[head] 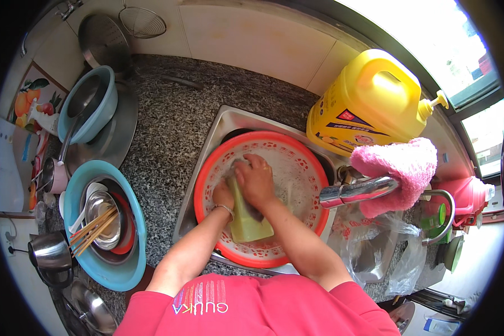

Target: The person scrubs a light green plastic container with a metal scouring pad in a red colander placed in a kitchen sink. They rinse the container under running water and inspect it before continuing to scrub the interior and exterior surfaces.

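A red-rimmed plastic basin (pixel 260 263) with soapy water sits in the stainless steel sink (pixel 193 185). In it lies a translucent yellow-green rectangular container (pixel 252 224), tilted, with both hands on its upper end. My left hand (pixel 223 196), a bracelet at its wrist, grips the container's left side. My right hand (pixel 255 178) lies over its top and right side, fingers curled; a dark or greyish thing partly shows under the fingers, too hidden to name. The chrome faucet (pixel 357 191), with a pink fluffy cloth (pixel 399 168) draped on it, reaches over the basin's right edge.
A large yellow pump jug (pixel 361 105) stands behind the sink. At left, a blue basin (pixel 117 279) holds bowls, spoons and chopsticks (pixel 93 231); another blue basin (pixel 109 105) holds a ladle (pixel 84 101). Clear plastic bags (pixel 361 235) lie right of the basin. A metal pot (pixel 50 252) stands far left.
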Demonstrator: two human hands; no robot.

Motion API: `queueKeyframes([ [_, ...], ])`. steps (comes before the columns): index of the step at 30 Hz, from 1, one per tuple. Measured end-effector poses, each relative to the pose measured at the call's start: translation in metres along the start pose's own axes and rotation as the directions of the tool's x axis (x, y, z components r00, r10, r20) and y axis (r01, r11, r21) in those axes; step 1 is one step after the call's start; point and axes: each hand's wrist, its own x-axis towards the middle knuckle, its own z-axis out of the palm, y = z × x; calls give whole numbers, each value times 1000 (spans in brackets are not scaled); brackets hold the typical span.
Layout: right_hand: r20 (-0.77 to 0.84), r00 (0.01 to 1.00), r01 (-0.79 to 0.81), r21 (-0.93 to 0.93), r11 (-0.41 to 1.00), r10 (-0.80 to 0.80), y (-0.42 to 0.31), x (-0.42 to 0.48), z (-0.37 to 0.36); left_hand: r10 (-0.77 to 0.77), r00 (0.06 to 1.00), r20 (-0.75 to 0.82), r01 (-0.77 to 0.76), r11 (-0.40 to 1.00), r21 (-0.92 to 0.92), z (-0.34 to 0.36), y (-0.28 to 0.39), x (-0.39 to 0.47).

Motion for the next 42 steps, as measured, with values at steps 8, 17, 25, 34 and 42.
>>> queueKeyframes([
  [8, 4, 999, 43, 64, 997, -43, -6, -57, -24, -22, 997, -76, 30, 993, 110, 16, -16, 14],
  [17, 310, 927, 178, 139, 974, -214, -42, -97, -64, 84, 996, 29, -88, 981, 172, 26, -42, 36],
  [25, 220, 954, -226, 82, 971, 203, 2, 3, -13, 73, 993, -96, -68, 996, 49, 13, -16, 4],
  [34, 174, 983, 75, -41, 996, -67, -18, -82, -36, 14, 997, -81, -1, 989, 147, 27, -30, 18],
  [42, 324, 935, 126, 76, 989, -144, -45, -95, -53, -1, 996, 84, -1, 1000, 25, 25, -51, 41],
])
